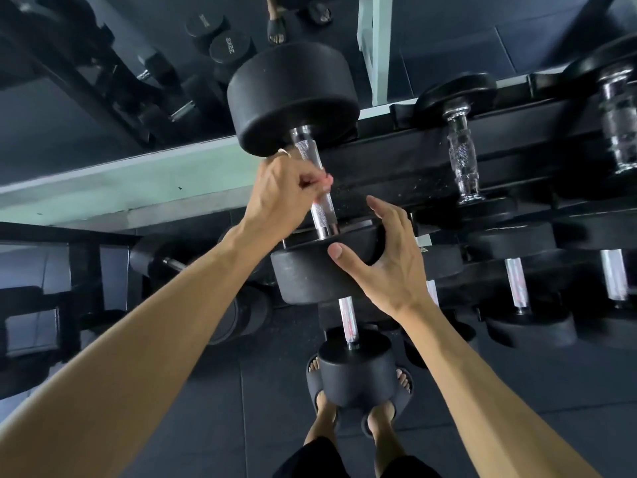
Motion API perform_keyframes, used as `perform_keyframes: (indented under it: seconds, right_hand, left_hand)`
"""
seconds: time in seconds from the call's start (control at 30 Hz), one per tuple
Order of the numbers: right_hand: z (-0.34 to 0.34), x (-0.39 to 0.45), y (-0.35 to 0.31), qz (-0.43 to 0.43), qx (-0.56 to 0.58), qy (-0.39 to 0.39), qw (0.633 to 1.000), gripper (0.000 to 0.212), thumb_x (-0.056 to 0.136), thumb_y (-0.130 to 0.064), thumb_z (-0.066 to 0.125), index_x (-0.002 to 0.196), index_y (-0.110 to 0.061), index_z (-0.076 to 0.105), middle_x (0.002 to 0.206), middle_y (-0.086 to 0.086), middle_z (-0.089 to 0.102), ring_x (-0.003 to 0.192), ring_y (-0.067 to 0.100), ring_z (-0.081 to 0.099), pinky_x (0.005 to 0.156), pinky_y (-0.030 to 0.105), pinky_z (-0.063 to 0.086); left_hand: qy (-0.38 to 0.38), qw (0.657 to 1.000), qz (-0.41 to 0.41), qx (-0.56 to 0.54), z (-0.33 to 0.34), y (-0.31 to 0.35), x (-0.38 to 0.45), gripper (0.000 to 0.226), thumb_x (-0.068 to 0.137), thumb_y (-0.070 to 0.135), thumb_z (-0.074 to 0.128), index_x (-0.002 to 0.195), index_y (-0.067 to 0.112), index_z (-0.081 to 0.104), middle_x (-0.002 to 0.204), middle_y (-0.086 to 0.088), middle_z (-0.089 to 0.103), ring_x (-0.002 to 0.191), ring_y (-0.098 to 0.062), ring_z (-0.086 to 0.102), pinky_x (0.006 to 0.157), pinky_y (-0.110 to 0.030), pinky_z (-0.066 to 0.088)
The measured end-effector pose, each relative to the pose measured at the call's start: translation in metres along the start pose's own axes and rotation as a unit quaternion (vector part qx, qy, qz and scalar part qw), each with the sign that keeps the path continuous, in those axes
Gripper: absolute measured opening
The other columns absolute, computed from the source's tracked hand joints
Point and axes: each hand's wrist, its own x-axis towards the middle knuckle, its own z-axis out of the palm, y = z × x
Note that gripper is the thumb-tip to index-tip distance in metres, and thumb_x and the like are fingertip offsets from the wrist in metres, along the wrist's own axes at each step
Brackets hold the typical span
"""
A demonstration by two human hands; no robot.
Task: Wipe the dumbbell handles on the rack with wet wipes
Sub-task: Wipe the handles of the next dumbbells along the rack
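A big black dumbbell lies on the top tier of the rack, with its far head toward the mirror and its near head toward me. My left hand grips its knurled chrome handle around the middle, fingers curled round the bar. A thin pale edge shows at the top of the fist; I cannot tell whether it is a wipe. My right hand is spread open, thumb and palm resting against the near head.
More dumbbells with chrome handles sit to the right on the top tier. A lower tier holds others. A mirror runs behind the rack. My feet in slippers stand on the dark rubber floor below.
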Motion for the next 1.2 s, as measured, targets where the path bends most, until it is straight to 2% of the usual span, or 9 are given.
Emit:
perform_keyframes:
  seconds: [0.13,0.3,0.5,0.67,0.77,0.87,1.0,1.13,1.2]
  right_hand:
    - [-0.001,-0.001,-0.002,0.012,0.007,0.001,1.0,0.101,0.064,-0.081,0.055,0.146,-0.024,0.04,0.141,-0.011,0.044,0.132,0.007,0.041,0.107,0.027,0.036]
    - [0.0,-0.004,-0.001,0.039,0.021,0.004,0.999,0.103,0.062,-0.082,0.055,0.147,-0.028,0.037,0.143,-0.013,0.04,0.134,0.006,0.037,0.11,0.028,0.033]
    - [-0.003,-0.012,0.004,0.062,0.066,0.003,0.996,0.101,0.062,-0.077,0.06,0.147,-0.028,0.036,0.142,-0.014,0.039,0.134,0.005,0.038,0.112,0.032,0.037]
    - [-0.003,-0.017,0.007,0.103,0.108,-0.003,0.989,0.107,0.058,-0.077,0.061,0.149,-0.032,0.03,0.147,-0.019,0.032,0.137,-0.001,0.031,0.111,0.021,0.028]
    - [-0.003,-0.017,0.007,0.106,0.11,-0.007,0.988,0.109,0.057,-0.077,0.062,0.15,-0.032,0.03,0.147,-0.019,0.032,0.137,-0.001,0.032,0.111,0.021,0.029]
    - [-0.004,-0.017,0.006,0.103,0.115,-0.011,0.988,0.109,0.057,-0.077,0.063,0.15,-0.032,0.03,0.147,-0.018,0.032,0.136,-0.002,0.033,0.109,0.021,0.031]
    - [-0.007,-0.018,0.005,0.105,0.114,-0.022,0.988,0.112,0.056,-0.08,0.063,0.151,-0.033,0.027,0.148,-0.02,0.029,0.137,-0.002,0.03,0.104,0.011,0.027]
    - [-0.01,-0.018,0.003,0.107,0.148,-0.032,0.983,0.105,0.067,-0.058,0.083,0.151,-0.026,0.029,0.149,-0.012,0.03,0.132,0.001,0.033,0.071,-0.01,0.033]
    - [-0.008,-0.018,0.005,0.097,0.126,-0.02,0.987,0.109,0.062,-0.069,0.077,0.151,-0.028,0.029,0.149,-0.015,0.031,0.134,-0.001,0.032,0.087,-0.006,0.029]
  left_hand:
    - [-0.098,0.993,0.057,0.041,-0.003,0.0,-0.011,0.013,0.082,0.024,0.08,0.091,0.015,0.081,0.072,0.011,0.062,0.064,0.006,0.053,0.062,-0.003,0.04]
    - [-0.045,0.997,0.047,0.045,-0.003,0.006,0.011,0.01,0.081,0.021,0.081,0.086,0.012,0.08,0.067,0.02,0.059,0.058,0.012,0.056,0.066,-0.005,0.047]
    - [-0.22,0.968,0.087,0.089,-0.007,0.002,-0.003,0.015,0.081,0.021,0.081,0.096,0.022,0.081,0.074,0.016,0.06,0.066,0.005,0.054,0.063,0.001,0.036]
    - [-0.118,0.984,0.098,0.087,-0.003,0.003,0.014,0.006,0.084,0.022,0.078,0.086,0.017,0.082,0.074,0.009,0.065,0.067,-0.002,0.056,0.071,-0.015,0.049]
    - [-0.183,0.963,0.11,0.163,-0.003,0.006,0.013,0.006,0.086,0.026,0.077,0.09,0.023,0.081,0.08,0.011,0.061,0.078,-0.012,0.061,0.075,-0.034,0.053]
    - [-0.251,0.938,0.129,0.202,-0.004,0.008,0.011,0.014,0.086,0.026,0.077,0.1,0.029,0.079,0.083,0.014,0.059,0.082,-0.011,0.06,0.075,-0.031,0.052]
    - [-0.105,0.981,0.096,0.131,-0.007,0.002,0.025,0.012,0.087,0.033,0.074,0.084,0.024,0.081,0.078,0.009,0.067,0.067,-0.001,0.055,0.074,-0.027,0.048]
    - [-0.058,0.99,0.031,0.121,-0.001,0.006,0.025,0.011,0.089,0.032,0.073,0.093,0.025,0.08,0.078,0.012,0.067,0.064,0.001,0.055,0.071,-0.018,0.045]
    - [-0.107,0.981,0.047,0.156,0.001,0.009,0.015,0.012,0.089,0.031,0.073,0.098,0.026,0.079,0.079,0.013,0.062,0.074,-0.007,0.057,0.073,-0.025,0.047]
